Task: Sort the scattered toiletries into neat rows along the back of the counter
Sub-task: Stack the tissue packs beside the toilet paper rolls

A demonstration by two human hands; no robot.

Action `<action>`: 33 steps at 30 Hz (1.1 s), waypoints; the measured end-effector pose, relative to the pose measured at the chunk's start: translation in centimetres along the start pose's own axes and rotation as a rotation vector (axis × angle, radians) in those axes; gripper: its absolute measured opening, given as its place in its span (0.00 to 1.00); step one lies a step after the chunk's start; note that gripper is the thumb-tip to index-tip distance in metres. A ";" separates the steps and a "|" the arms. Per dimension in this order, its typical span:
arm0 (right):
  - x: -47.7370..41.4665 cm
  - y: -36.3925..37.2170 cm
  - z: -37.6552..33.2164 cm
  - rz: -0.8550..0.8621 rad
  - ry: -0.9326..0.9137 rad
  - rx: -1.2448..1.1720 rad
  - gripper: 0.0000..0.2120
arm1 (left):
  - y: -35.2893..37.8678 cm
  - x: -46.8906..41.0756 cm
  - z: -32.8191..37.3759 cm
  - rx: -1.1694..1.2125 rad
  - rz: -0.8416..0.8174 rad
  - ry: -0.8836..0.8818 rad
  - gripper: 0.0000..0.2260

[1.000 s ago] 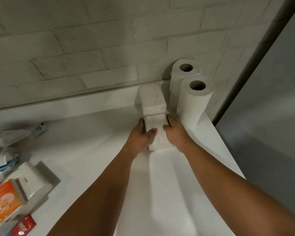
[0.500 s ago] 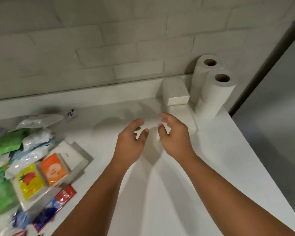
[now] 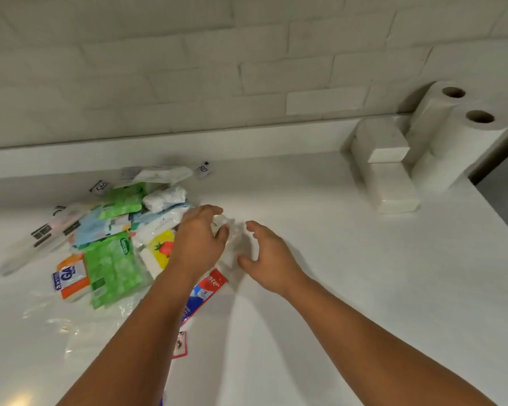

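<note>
A: Why do the two white paper rolls (image 3: 464,142) stand in the far right corner?

B: I think they begin the row. They stand upright close to the white brick wall (image 3: 188,68). The two white wrapped tissue packs (image 3: 393,189) sit just beside them on the left, one farther and one nearer. So the sorted part is there, at the back.

A: And the rest?

B: The rest is a loose pile of colourful soft packets (image 3: 115,230) at the left, well apart from that row. A green wipes packet (image 3: 112,268), a yellow packet with a strawberry picture (image 3: 160,249) and a red and blue toothpaste tube (image 3: 207,290) lie over each other.

A: What do the hands do?

B: The left hand (image 3: 200,244) is over the right edge of the pile. Its fingers bend at a small clear wrapped thing (image 3: 228,230), but I cannot tell if it really grips it. The right hand (image 3: 266,254) is just beside, with spread fingers, and holds nothing. Probably it is ready to help.

A: And the surface?

B: It is a smooth white counter (image 3: 364,288) with a low raised ledge (image 3: 247,142) along the wall. A grey panel (image 3: 505,186) closes the room at the far right.
</note>
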State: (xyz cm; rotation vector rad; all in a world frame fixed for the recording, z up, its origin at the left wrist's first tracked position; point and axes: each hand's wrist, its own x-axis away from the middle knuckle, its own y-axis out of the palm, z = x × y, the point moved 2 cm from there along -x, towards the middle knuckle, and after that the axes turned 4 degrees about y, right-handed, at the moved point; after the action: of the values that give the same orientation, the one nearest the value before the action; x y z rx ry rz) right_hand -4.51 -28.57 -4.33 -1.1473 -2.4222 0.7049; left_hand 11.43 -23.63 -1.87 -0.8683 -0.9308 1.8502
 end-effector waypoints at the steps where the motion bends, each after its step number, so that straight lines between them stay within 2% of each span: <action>1: -0.1 1.1 -0.2 0.005 0.006 0.002 0.32 | -0.3 -0.1 -0.7 -0.004 -0.015 -0.010 0.15; 8: -1.8 6.3 -1.6 0.130 0.102 0.039 0.43 | -1.6 0.0 -4.6 -0.011 -0.214 -0.076 0.28; 10: -2.4 7.2 -2.0 0.152 0.130 0.070 0.45 | -1.6 0.3 -5.3 -0.008 -0.236 -0.066 0.29; 16: -3.2 7.2 -2.0 0.184 0.156 0.031 0.49 | -1.9 0.2 -6.5 0.011 -0.256 -0.004 0.24; 22: -2.5 4.7 -0.7 0.342 0.116 -0.009 0.46 | -1.7 -0.6 -6.5 0.109 -0.202 -0.031 0.17; 28: -0.6 2.1 -0.5 0.403 0.080 -0.185 0.43 | -1.0 -1.8 -4.5 0.347 -0.199 -0.135 0.25; 30: -0.1 1.0 -0.5 0.410 0.074 -0.243 0.43 | -0.5 -2.3 -3.6 0.440 -0.213 -0.182 0.24; 33: 0.8 -0.6 -0.3 0.363 0.090 -0.357 0.43 | 0.6 -2.5 -1.8 0.786 -0.247 -0.321 0.20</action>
State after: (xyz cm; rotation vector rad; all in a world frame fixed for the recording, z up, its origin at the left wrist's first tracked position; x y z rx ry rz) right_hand -5.22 -28.16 -3.61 -1.7481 -2.3462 0.3101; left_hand 13.67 -25.68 -2.77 0.0228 -0.3879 1.9264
